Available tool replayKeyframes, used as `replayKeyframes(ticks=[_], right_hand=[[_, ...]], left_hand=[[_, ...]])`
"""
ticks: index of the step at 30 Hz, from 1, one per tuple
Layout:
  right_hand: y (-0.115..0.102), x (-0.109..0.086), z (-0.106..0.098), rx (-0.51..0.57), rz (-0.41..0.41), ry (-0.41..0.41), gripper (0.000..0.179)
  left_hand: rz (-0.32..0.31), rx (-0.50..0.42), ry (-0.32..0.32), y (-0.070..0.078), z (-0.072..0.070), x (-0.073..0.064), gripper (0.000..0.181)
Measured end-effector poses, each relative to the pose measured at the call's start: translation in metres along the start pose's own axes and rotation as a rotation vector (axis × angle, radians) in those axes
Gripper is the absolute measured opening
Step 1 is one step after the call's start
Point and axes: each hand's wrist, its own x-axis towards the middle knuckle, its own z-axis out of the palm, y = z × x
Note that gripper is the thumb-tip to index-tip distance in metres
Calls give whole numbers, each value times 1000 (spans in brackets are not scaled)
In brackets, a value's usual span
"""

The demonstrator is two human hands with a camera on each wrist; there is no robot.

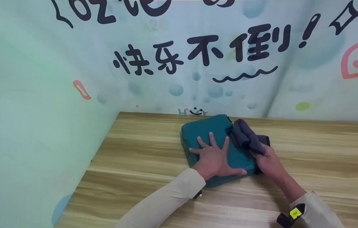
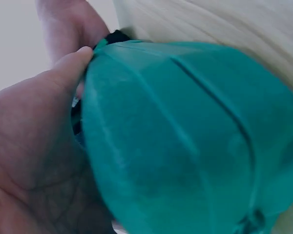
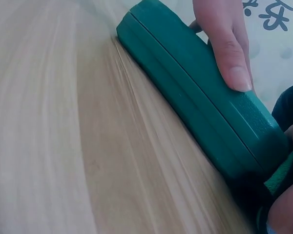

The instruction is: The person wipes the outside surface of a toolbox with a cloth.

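A teal case [image 1: 210, 126] with rounded corners lies on the wooden table, and a seam runs along its side in the right wrist view. My left hand [image 1: 214, 158] rests on top of it, fingers spread and thumb stretched toward the near right corner. At the case's right edge my right hand [image 1: 269, 160] grips a folded dark grey cloth [image 1: 245, 134], which lies partly against the case. Its fingertips are hidden by the cloth. A black part [image 1: 264, 139] shows behind the cloth along that edge; I cannot tell what it is.
The wood-grain table [image 1: 141, 148] reaches back to a printed curtain [image 1: 153, 91] with dark lettering, and a pale green wall [image 1: 39, 120] bounds its left side. A black strap with a yellow label [image 1: 295, 213] is on the right wrist.
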Motion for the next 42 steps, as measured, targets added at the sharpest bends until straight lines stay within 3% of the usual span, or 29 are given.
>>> replayKeyframes(ticks=[9, 15, 23, 34, 42], right_hand=[[-1, 0, 1, 6, -11, -18, 29], [2, 0, 0, 0, -22, -39, 30], [5, 0, 1, 12, -33, -48, 29], [2, 1, -4, 10, -50, -23, 18], [4, 1, -8, 59, -16, -35, 16]], left_hand=[[134, -66, -223, -29, -28, -3, 108], [239, -124, -316, -50, -45, 3, 103], [262, -175, -281, -62, -35, 13, 115], [254, -162, -222, -53, -28, 7, 116], [246, -151, -176, -46, -22, 4, 117]])
